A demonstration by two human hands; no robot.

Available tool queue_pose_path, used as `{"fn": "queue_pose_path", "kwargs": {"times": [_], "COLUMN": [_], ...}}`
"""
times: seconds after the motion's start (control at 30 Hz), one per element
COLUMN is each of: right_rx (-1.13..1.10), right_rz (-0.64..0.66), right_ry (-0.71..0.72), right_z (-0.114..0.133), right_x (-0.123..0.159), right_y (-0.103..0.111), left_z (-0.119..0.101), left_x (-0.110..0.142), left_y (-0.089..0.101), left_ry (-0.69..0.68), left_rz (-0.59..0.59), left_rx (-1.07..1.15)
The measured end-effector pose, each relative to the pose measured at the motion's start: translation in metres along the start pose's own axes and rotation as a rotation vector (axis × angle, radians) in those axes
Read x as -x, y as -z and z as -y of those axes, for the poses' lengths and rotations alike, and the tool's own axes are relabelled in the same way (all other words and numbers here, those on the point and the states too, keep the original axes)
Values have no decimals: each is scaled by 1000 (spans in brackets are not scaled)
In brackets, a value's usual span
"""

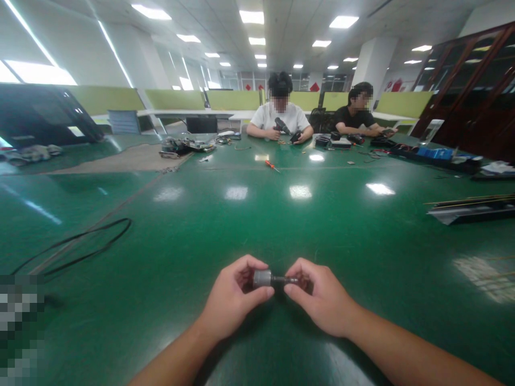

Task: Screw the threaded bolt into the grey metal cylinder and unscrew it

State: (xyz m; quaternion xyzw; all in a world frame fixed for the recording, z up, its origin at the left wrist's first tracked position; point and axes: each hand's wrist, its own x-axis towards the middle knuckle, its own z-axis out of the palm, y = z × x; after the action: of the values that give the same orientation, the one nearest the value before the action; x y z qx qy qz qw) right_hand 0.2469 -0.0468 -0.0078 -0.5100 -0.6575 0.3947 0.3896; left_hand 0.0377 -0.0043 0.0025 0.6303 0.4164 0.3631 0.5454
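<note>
Low in the middle of the view, a metal drill chuck (263, 277) with a thin dark shank (285, 280) lies sideways between my two hands. My left hand (237, 292) is closed around the wide grey cylinder end, thumb below and fingers above. On the other side, my right hand (322, 295) pinches the tip of the shank between thumb and fingers. Some fingertips of both hands are hidden behind the part. It is held just over the green tabletop (225, 230); whether it touches the surface I cannot tell.
An orange-handled screwdriver (272, 166) lies farther off. Opposite, a person (277, 115) holds a power drill (282, 126); another person (356, 115) sits to the right. A black cable loop (90, 244) is at left, a metal channel (470, 210) at right, tangled parts (181, 146) at the back.
</note>
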Motion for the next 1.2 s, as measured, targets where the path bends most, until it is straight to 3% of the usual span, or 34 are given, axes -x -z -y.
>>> {"fn": "queue_pose_path", "kwargs": {"times": [1.2], "right_rx": [31], "right_rz": [50], "right_ry": [-18], "right_z": [3], "right_x": [2], "right_y": [-2], "left_z": [-1], "left_x": [2], "left_y": [-2], "left_ry": [50], "left_rz": [-6], "left_rx": [46]}}
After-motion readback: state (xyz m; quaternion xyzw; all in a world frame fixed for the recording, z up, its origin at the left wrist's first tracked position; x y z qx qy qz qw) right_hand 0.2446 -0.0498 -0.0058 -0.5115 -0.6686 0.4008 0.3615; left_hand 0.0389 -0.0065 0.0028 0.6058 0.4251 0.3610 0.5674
